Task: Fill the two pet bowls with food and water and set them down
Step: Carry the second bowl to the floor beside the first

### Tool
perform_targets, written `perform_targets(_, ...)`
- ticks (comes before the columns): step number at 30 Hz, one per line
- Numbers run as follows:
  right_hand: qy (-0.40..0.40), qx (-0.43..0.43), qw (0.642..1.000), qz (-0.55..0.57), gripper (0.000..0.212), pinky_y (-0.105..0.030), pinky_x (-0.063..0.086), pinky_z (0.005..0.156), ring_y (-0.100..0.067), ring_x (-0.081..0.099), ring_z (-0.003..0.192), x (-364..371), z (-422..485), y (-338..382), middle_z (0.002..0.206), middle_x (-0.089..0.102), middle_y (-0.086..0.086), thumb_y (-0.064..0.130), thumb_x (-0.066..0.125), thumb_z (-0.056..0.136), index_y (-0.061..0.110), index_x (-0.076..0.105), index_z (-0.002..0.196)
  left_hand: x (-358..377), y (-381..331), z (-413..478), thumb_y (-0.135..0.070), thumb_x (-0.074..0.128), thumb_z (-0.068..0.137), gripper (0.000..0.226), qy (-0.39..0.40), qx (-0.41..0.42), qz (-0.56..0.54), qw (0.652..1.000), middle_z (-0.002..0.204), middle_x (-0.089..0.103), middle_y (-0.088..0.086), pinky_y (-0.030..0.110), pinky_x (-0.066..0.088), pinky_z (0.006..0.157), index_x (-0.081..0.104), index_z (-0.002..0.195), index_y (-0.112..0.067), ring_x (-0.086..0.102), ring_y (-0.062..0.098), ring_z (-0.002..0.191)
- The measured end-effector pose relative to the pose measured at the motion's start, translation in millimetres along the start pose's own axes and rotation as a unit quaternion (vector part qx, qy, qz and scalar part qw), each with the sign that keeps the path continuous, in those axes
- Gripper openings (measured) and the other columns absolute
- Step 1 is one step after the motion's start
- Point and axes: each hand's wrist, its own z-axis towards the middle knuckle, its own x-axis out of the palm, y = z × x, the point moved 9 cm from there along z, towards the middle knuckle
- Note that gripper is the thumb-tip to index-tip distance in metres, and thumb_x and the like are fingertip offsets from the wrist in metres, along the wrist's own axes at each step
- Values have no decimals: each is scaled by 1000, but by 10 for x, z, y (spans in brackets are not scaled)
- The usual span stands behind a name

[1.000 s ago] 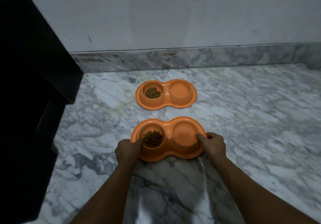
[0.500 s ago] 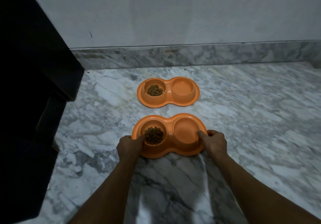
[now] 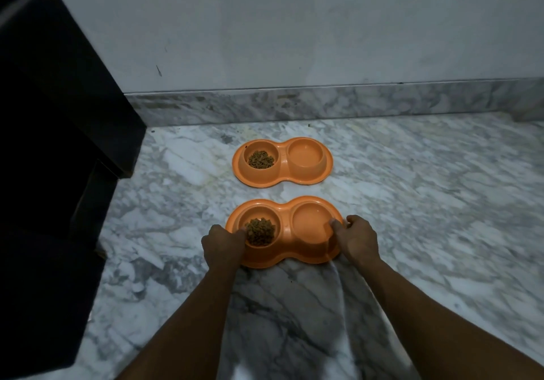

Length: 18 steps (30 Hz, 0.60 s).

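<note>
"While both hands are on the near bowl (image 3: 285,226), how far along would you call this?"

"Nearly finished, I'd say. The far bowl (image 3: 282,166) sits on the floor (image 3: 412,203) close to the skirting (image 3: 323,102) at the floor's far edge, and nobody is touching it. Its left well holds kibble (image 3: 260,159). Its right well looks filled with water (image 3: 306,157), though clear liquid in this dim light is hard to be sure of."

"And the near one?"

"Same load: kibble heaped in the left well, a faint sheen in the right. It lies just this side of the far bowl with a strip of marble between them. Both are apart from the cabinet (image 3: 59,114) along the floor's left edge."

"Is it down yet?"

"It looks to rest on the floor, but I can't tell whether its base bears fully. The left hand (image 3: 225,242) grips the left end, thumb hooked over the rim at the food well, fingers curled round the edge. The right hand (image 3: 356,239) grips the right end, thumb on the rim of the water well, fingers wrapped round the outside."

"So what's left?"

"By my reckoning, only letting go. Filling seems done for both and one is set down, so the second just needs its release. A level, gentle let-go would keep the water inside its low rim."
</note>
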Motion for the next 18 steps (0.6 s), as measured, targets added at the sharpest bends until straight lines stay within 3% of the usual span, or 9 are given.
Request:
perform_targets(5,-9,-45,999,11,60,-39,38,108,-31,48,134,-367,-211,577,145,50,-17,41,54,97,4,45,143,-400,-552,-269,-37,60,92,54,-8,43,-11,999,131,55,22,38,43,95,54,127,4,51,36,123)
perform_targets(9,-27,-97,995,11,59,-39,37,109,-31,46,135,-895,-506,1290,146,49,-17,42,50,98,4,45,143,-1029,-1256,-609,-38,54,96,56,-25,93,-31,995,140,50,18,39,43,99,48,139,-2,48,34,129)
perform_targets(18,-40,-159,986,-2,57,-36,33,111,-29,45,136,-3025,-2088,3533,146,49,-15,44,46,99,7,47,142,-3681,-3009,-2221,-39,52,96,55,-71,118,-81,987,138,54,17,38,42,102,52,136,-2,51,34,127)
